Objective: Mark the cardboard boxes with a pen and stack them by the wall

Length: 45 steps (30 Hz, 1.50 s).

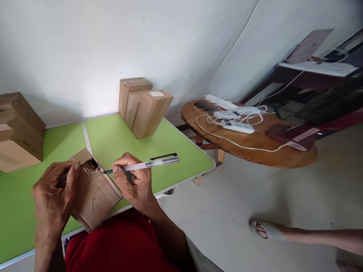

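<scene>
Small brown cardboard box (95, 198) held tilted over front edge of green tabletop (178, 162); clear tape wrinkled, top corner torn into dark hole (92, 164), contents I can't make out. My left fingers (73, 179) grip box's side; right fingers (119, 181) pinch clear-barrelled gel pen (138, 166), tip just beside hole. Closed cartons (151, 113) near wall (70, 49), one white-labelled; more cardboard boxes (24, 141) at left.
</scene>
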Motion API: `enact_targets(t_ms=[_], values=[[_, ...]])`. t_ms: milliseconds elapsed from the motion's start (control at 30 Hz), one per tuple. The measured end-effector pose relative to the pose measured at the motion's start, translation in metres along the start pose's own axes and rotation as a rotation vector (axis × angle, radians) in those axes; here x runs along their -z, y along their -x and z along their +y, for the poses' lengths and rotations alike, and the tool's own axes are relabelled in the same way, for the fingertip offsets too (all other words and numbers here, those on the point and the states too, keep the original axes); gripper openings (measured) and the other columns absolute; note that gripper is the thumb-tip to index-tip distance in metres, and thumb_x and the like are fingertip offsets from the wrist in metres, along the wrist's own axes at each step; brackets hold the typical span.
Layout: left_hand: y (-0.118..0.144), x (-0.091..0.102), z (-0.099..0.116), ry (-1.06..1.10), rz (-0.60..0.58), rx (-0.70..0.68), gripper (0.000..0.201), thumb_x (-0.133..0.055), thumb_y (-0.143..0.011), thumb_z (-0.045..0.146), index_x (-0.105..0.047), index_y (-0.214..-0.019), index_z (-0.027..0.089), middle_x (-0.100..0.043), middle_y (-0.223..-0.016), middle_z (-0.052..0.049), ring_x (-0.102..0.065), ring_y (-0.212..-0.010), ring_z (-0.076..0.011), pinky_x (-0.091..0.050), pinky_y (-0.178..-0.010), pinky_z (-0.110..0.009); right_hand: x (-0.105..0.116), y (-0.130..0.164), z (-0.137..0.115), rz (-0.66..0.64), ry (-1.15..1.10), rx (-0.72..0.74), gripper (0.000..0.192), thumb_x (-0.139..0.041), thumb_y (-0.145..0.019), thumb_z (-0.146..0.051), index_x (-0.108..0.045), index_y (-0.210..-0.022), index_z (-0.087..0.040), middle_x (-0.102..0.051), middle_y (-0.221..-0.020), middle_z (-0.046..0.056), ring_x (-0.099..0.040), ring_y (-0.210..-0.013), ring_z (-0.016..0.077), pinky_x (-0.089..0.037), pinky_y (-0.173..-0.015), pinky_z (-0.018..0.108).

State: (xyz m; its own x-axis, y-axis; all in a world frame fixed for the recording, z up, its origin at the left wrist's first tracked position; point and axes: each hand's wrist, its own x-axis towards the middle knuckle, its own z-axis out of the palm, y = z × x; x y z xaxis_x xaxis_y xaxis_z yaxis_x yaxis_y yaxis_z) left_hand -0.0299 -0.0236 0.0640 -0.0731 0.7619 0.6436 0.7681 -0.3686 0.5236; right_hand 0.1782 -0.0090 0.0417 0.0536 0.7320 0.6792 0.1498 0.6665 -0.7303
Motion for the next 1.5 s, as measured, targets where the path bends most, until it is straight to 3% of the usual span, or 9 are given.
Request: enact_targets(t_ms=[200,300,400,500,700,933,1200,1400,1500], values=[[-0.001,0.000,0.000,0.002,-0.005,0.005,0.031,-0.068,-0.110,0.048,-0.084,-0.097,0.025,-0.085,-0.100,-0.002,-0.080,-0.094,-0.0193,-0.060,-0.084,-0.030,0.004,-0.018,0.035,0.200,0.021,-0.106,0.021,-0.059,-0.115,-0.040,-0.064,-0.102,-0.025,-0.065,-0.080,-0.003,-0.058,-0.064,0.0145,-0.047,-0.061,0.027],[-0.002,-0.001,-0.001,0.016,-0.009,0.014,0.030,-0.069,-0.109,0.049,-0.084,-0.098,0.025,-0.085,-0.102,-0.002,-0.080,-0.094,-0.0197,-0.061,-0.085,-0.031,-0.003,-0.030,0.070,-0.098,0.352,-0.394,0.022,-0.050,-0.120,-0.037,-0.064,-0.111,-0.022,-0.075,-0.097,0.004,-0.071,-0.082,0.0188,-0.053,-0.075,0.029],[-0.003,-0.001,-0.002,0.025,-0.015,0.017,0.029,-0.070,-0.108,0.050,-0.084,-0.099,0.026,-0.085,-0.102,-0.003,-0.079,-0.093,-0.0204,-0.061,-0.084,-0.032,-0.023,-0.033,0.100,-0.451,0.648,-0.613,0.012,-0.060,-0.116,-0.028,-0.068,-0.113,-0.019,-0.082,-0.102,0.010,-0.077,-0.093,0.0239,-0.052,-0.081,0.031],[-0.003,0.002,-0.003,0.026,-0.020,0.049,0.031,-0.068,-0.108,0.053,-0.084,-0.098,0.028,-0.084,-0.102,-0.003,-0.079,-0.093,-0.0222,-0.061,-0.083,-0.035,-0.046,-0.025,0.116,-0.583,0.709,-0.678,0.010,-0.071,-0.110,-0.025,-0.073,-0.113,-0.015,-0.085,-0.111,0.016,-0.080,-0.102,0.0288,-0.052,-0.081,0.032],[-0.004,0.007,-0.006,0.022,-0.024,0.157,0.037,-0.067,-0.106,0.065,-0.082,-0.095,0.032,-0.084,-0.102,-0.003,-0.079,-0.096,-0.0277,-0.061,-0.086,-0.044,-0.067,-0.015,0.119,-0.712,0.805,-0.739,0.026,-0.060,-0.115,-0.022,-0.073,-0.132,-0.008,-0.080,-0.136,0.026,-0.078,-0.129,0.0332,-0.056,-0.096,0.036],[0.000,0.007,-0.011,0.035,-0.006,0.140,0.037,-0.067,-0.106,0.064,-0.083,-0.097,0.032,-0.084,-0.103,-0.004,-0.079,-0.096,-0.0269,-0.061,-0.087,-0.044,-0.056,-0.014,0.106,-0.708,0.886,-0.754,0.027,-0.062,-0.117,-0.030,-0.071,-0.135,-0.012,-0.080,-0.135,0.023,-0.079,-0.128,0.0318,-0.058,-0.098,0.036],[0.000,0.009,-0.013,0.064,0.016,0.151,0.036,-0.068,-0.105,0.064,-0.084,-0.097,0.032,-0.085,-0.101,-0.003,-0.080,-0.095,-0.0263,-0.062,-0.086,-0.042,0.000,0.037,0.078,-0.550,1.046,-0.883,0.063,-0.090,-0.096,-0.045,-0.063,-0.142,-0.012,-0.067,-0.149,0.028,-0.064,-0.144,0.0430,-0.059,-0.108,0.049],[0.001,0.002,-0.008,0.070,0.015,0.050,0.039,-0.069,-0.106,0.060,-0.086,-0.097,0.026,-0.086,-0.102,-0.005,-0.081,-0.097,-0.0254,-0.062,-0.086,-0.039,0.009,0.060,0.089,-0.380,0.848,-1.017,0.079,-0.105,-0.072,-0.040,-0.064,-0.135,-0.013,-0.067,-0.147,0.029,-0.066,-0.141,0.0453,-0.057,-0.110,0.050],[0.003,0.002,-0.007,0.069,0.013,0.058,0.040,-0.068,-0.106,0.061,-0.085,-0.098,0.025,-0.085,-0.102,-0.005,-0.081,-0.096,-0.0252,-0.062,-0.086,-0.038,0.016,0.059,0.099,-0.346,0.729,-1.034,0.067,-0.102,-0.072,-0.038,-0.068,-0.124,-0.015,-0.075,-0.135,0.025,-0.072,-0.132,0.0430,-0.057,-0.103,0.046]])
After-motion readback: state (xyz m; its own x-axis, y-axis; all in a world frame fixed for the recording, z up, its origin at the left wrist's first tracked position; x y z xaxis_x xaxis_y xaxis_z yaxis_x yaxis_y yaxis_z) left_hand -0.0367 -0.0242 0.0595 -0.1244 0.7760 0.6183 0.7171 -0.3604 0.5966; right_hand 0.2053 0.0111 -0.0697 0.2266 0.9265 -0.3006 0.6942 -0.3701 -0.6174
